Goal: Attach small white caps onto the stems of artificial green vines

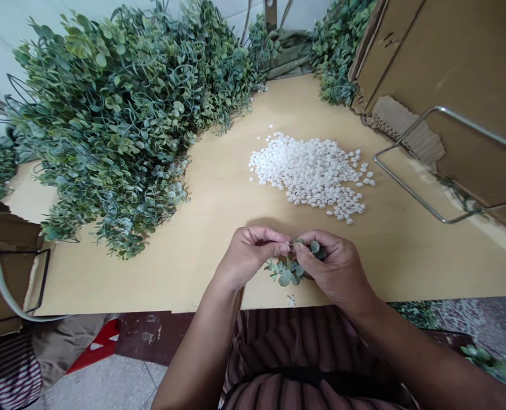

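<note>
Left hand: thumb and forefinger pinched on the tip of a eucalyptus sprig; a pale speck there is too small to name.
Right hand: grasping the same sprig from the other side, leaves poking out around the fingers.
Sprig's place: between both hands, near the front edge of the tabletop.
Room: leftward to the foliage heap, rightward to the wire frame; ahead, the pile of white discs lies close beyond the fingers.
Count: two hands, one held sprig, one disc pile, one large heap at left, one smaller foliage clump at back right; discs too many to count.
Discs: small, round, matt white, loose ones scattered along the fringe.
Foliage: rounded grey-green leaves on thin, tangled stems.
Right border: brown corrugated cardboard, its face torn low down.
Frame: shiny bent metal rod, rounded corners.
</note>
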